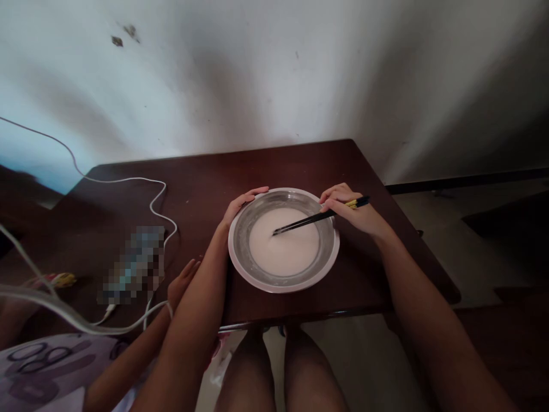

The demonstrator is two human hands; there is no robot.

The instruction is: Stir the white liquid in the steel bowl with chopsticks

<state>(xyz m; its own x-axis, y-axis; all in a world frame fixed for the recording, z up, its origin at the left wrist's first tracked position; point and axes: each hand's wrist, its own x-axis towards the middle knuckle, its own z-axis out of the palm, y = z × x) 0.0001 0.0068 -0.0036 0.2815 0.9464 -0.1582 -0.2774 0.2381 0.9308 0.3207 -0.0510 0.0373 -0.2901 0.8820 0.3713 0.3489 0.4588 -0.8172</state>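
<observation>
A wide metal bowl with a pale rim holds a milky white liquid. My left hand steadies the bowl at its far left, fingers curved along the outside of the rim; the thumb is hidden. In my right hand is a pair of black chopsticks with yellow-patterned ends, gripped above the right rim. They slant down to the left, and their tips dip into the liquid near the middle of the bowl.
The bowl stands near the front edge of a dark brown table against a white wall. On the left, a white cable runs to a blurred-out device. Another person's arm rests beside my left forearm.
</observation>
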